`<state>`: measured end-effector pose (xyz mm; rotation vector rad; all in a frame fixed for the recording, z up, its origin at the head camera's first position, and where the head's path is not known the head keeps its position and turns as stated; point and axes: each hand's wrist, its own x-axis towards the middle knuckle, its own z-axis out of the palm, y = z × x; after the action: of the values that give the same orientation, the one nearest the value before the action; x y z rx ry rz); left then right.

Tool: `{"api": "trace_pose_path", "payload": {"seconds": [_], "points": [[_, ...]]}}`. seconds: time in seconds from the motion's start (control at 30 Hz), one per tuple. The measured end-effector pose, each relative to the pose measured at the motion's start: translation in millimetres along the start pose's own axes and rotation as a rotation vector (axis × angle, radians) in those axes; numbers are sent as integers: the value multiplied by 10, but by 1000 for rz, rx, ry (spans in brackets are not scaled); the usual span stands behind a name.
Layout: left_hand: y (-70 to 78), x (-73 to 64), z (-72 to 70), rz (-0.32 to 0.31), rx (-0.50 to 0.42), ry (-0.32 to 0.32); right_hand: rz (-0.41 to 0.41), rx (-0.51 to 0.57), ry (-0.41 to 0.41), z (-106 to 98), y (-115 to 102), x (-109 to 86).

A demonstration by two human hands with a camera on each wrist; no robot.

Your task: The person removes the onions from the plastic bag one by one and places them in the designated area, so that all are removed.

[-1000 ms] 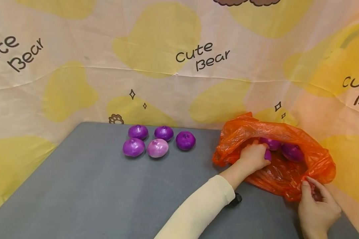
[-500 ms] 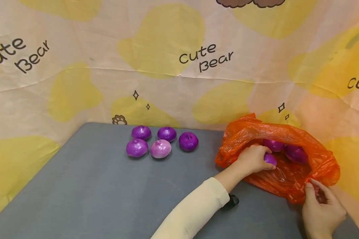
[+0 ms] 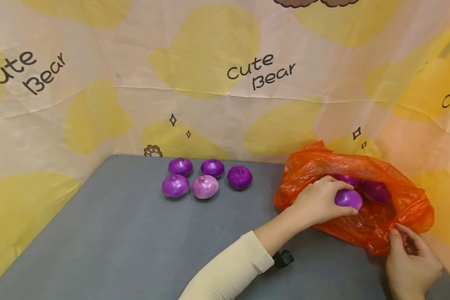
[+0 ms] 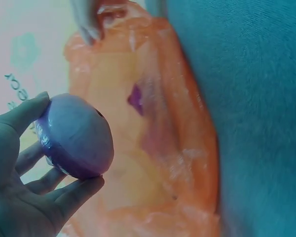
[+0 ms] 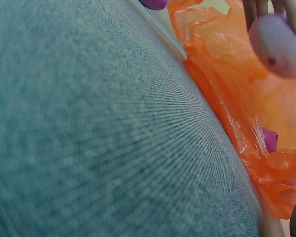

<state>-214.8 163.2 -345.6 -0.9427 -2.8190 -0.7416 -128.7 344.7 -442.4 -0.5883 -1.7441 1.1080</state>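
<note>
Fingers and thumb of my left hand (image 3: pixel 316 202) grip a shiny purple onion (image 3: pixel 348 201) at the mouth of an orange plastic bag (image 3: pixel 363 164). In the left wrist view, this onion (image 4: pixel 79 136) sits between the thumb and fingertips, apart from the bag film below. My right hand (image 3: pixel 414 264) pinches the bag's near right rim and holds it up. Inside the bag two more purple onions show, one a darker onion (image 3: pixel 376 192); the other is partly hidden behind the left hand and the held onion.
On the grey table (image 3: pixel 135 241), left of the bag, several onions stand grouped near the back edge, among them a pale pink-purple onion (image 3: pixel 205 187) and a dark purple onion (image 3: pixel 240 177). A printed cloth (image 3: pixel 210 54) hangs behind. A black strap (image 3: pixel 283 258) shows under the left wrist.
My left hand has drawn back from deeper in the bag, bringing the held onion up and into view at the mouth. The right hand keeps its pinch on the rim. The view has shifted slightly.
</note>
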Motion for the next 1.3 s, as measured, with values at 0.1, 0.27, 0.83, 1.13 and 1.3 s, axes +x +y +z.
{"api": "trace_pose_path", "payload": {"seconds": [0.1, 0.27, 0.83, 1.13, 1.3], "points": [[-9, -112, -129, 21, 3, 8, -3, 9, -5, 14, 3, -9], [-44, -300, -330, 52, 1, 24, 13, 23, 5, 25, 16, -6], [-525, -819, -782, 111, 6, 185, 99, -43, -35, 29, -11, -20], [-829, -996, -837, 87, 9, 216, 62, -29, -17, 26, 14, -6], [-1056, -1095, -743, 54, 8, 216, 23, -19, -15, 28, 41, -4]]}}
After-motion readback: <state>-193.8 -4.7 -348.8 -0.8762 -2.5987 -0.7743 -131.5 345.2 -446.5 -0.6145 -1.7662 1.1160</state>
